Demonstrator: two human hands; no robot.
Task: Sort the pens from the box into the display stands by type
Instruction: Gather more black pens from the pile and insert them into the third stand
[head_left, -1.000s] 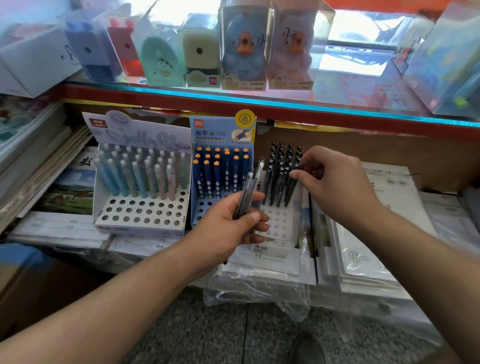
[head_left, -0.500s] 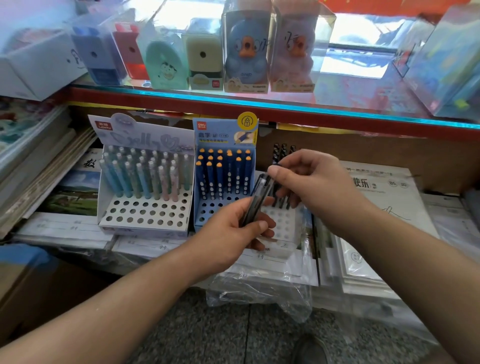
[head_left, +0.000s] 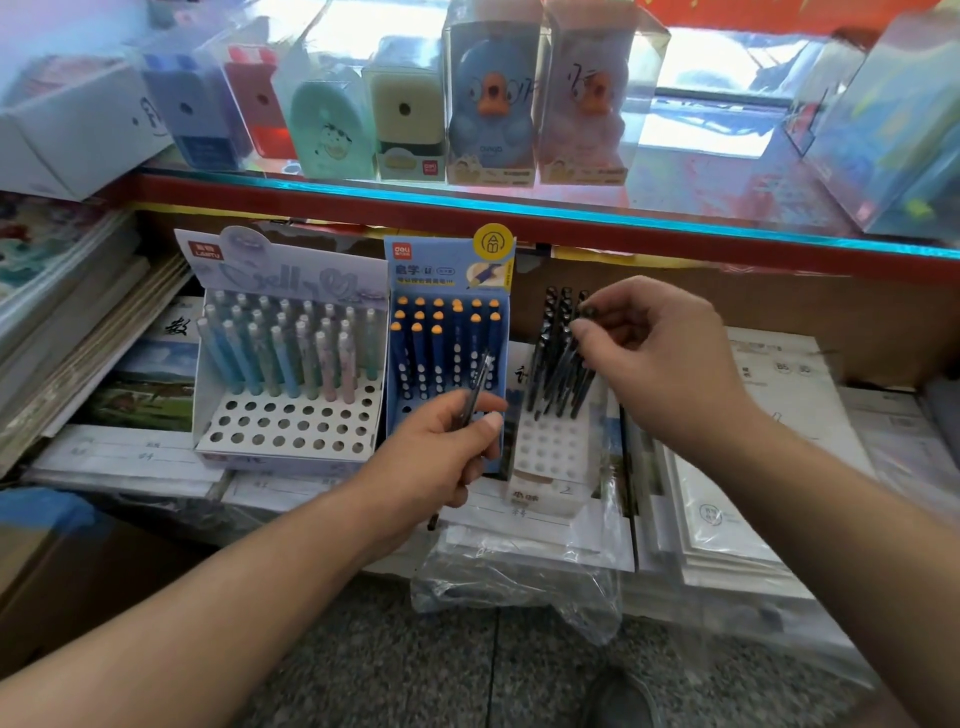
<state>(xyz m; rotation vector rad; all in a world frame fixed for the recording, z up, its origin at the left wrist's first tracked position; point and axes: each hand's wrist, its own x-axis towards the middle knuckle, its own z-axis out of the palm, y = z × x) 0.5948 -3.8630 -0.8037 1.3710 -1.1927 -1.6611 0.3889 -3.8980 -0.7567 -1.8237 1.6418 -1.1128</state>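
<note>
Dark pen: I saw the dark pen held in front of the blue stand. Its long axis ran steeply, the upper end pointing up and slightly right, the lower tip poking out beneath the palm, down-left.
Left grip: the left grip was closed around that pen, thumb and fingers curled on its middle.
Standing pen: one standing pen leaned among the other dark pens, top end tipped up and right, foot in the clear stand.
Right grip: the right grip pinched the top of the standing pen between thumb and forefinger, the other fingers loosely curled.
Clear stand: just right of the blue stand, its front holes unfilled.
Blue stand: it held navy pens with orange caps, upright in rows.
Pastel stand: the pastel stand stood leftmost, its pens in the back rows.
Beneath: wrapped notebooks carried all three stands.
Above: a glass shelf bore boxed sharpeners.
</note>
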